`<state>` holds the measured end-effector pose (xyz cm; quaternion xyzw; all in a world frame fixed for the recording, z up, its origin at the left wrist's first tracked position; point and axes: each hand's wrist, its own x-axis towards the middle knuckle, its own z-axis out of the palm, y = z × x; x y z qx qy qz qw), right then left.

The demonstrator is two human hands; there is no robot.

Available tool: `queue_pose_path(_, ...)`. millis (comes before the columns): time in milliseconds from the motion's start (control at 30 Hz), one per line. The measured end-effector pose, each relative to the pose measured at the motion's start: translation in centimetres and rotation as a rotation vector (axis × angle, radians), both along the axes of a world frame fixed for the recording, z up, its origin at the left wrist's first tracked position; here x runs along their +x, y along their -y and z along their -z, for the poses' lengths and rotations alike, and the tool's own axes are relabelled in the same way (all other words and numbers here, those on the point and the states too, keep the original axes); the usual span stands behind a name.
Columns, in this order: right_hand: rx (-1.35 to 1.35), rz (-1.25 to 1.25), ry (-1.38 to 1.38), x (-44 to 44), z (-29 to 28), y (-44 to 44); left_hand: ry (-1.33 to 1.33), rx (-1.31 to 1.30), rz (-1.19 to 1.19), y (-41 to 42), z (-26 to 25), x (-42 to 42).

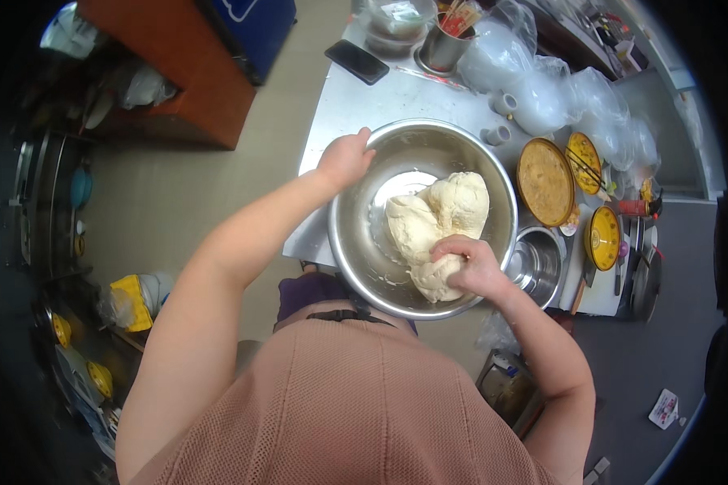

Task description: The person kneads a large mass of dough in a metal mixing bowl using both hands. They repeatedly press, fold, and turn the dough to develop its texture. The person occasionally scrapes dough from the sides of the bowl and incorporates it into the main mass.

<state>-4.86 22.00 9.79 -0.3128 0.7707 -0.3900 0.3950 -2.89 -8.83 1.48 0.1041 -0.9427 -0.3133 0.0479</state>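
Observation:
A wide stainless steel mixing bowl (370, 279) rests at the near edge of a metal worktable, partly over the edge. Inside it sits a lumpy mass of pale dough (458, 203), toward the bowl's right side, with dough scraps stuck to the steel around it. My left hand (346, 159) grips the bowl's rim at the upper left. Down in the bowl, my right hand (474, 267) grasps the lower lobe of the dough, thumb and fingers around it.
On the metal worktable (340, 109) lie a smartphone (358, 61) and a metal chopstick holder (446, 45). Bagged plastic ware (540, 91) lines the back. To the right stand a smaller steel pot (534, 260), a filled yellow dish (546, 182), a yellow bowl (603, 237) and a knife (581, 291).

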Motion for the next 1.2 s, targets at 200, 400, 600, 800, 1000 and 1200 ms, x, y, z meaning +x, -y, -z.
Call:
queue_pose_path(200, -0.057, -0.391, -0.651, 6.0, 3.6, 3.9, 0.054, 0.084, -0.060, -1.1, -0.5, 0.5)
queue_pose_path(400, -0.026, -0.413, -0.828, 4.5, 5.0, 5.5, 0.133, 0.183, -0.076, -0.7, -1.3, 0.8)
queue_pose_path(600, -0.006, -0.374, -0.805, 0.8, 6.2, 6.6, 0.129, 0.279, -0.107, 0.3, -0.4, 1.5)
queue_pose_path(800, -0.076, -0.552, -0.763, 1.0, 7.7, 9.1, 0.077, 0.356, -0.140, -0.1, -0.1, 2.2)
queue_pose_path(1000, -0.085, -0.605, -0.785, 1.5, 8.8, 10.2, 0.052, 0.383, -0.205, -0.4, -0.8, 2.6)
queue_pose_path(1200, -0.087, -0.549, -0.868, 1.7, 8.7, 10.0, 0.001, 0.297, -0.201, -0.3, 0.7, 2.0)
